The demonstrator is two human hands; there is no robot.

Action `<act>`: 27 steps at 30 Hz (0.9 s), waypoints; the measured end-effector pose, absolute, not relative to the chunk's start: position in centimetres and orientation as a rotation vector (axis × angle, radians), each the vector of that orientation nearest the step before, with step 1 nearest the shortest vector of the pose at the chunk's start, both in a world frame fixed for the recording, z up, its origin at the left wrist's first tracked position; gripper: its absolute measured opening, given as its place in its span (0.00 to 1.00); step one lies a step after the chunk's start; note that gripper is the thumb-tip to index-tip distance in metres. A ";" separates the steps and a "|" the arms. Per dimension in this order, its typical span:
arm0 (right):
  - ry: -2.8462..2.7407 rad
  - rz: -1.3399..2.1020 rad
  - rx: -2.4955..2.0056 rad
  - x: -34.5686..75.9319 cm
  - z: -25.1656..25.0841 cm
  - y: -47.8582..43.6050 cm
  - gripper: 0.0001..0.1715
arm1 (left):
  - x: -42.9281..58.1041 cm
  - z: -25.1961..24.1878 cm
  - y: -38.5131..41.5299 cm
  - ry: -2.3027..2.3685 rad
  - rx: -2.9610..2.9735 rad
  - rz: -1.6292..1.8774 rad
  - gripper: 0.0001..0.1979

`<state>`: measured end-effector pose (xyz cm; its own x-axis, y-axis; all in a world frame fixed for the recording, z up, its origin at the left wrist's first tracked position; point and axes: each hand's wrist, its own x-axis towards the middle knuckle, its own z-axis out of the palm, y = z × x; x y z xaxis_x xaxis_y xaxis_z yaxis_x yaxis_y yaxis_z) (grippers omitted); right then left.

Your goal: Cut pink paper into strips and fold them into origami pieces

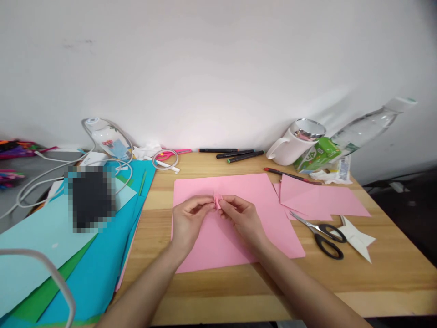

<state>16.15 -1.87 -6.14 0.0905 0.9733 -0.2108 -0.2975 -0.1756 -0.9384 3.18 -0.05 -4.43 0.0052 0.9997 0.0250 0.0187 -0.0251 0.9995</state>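
Left hand (187, 222) and right hand (241, 218) meet fingertip to fingertip, both gripping a small folded piece of pink paper (217, 201) between thumbs and fingers. Piece is held over the far half of a large pink sheet (273, 223), which lies flat on the wooden desk (205, 294). Exact form of the folds: largely hidden by the fingertips.

Right of the sheet: pink offcuts (317, 199), partly overlapping; black-handled scissors (317, 228), blades slightly parted, tips over the offcuts' near edge; a pointed white paper shape (357, 239) just beside the handles.

Far edge, near the wall: three dark pens (235, 155), a white mug (288, 146), a green carton (317, 156) next to it, and a clear bottle (367, 126), tilted.

Left side: blue sheets (112, 255) in a stack, with a pixelated dark object (92, 198) above them, identity unclear; white bottle (111, 140) behind.
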 end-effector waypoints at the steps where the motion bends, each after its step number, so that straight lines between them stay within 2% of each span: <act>1: -0.867 1.352 -1.217 16.2 -5.9 -1.9 0.11 | 3.2 -4.4 0.1 1.195 1.201 1.209 0.04; 7: -1.229 1.056 -1.196 16.1 -5.3 -2.1 0.08 | 3.0 -4.5 0.7 1.063 0.946 1.176 0.14; 14: -1.284 1.017 -1.277 15.9 -5.8 -2.6 0.06 | 2.8 -4.7 0.7 1.091 0.960 1.134 0.18; 21: -1.199 1.073 -1.284 16.2 -6.1 -2.4 0.09 | 3.0 -4.6 0.2 1.047 1.095 1.089 0.06; 27: -1.234 1.118 -1.079 17.3 -5.2 -1.7 0.14 | 2.9 -3.5 -0.2 1.174 1.348 1.130 0.04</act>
<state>17.26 -1.73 -5.18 0.0125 0.9901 0.1400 -0.0417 0.1405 -0.9892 2.94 -0.17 -3.51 0.0992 0.9942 0.0417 0.0803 -0.0498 0.9955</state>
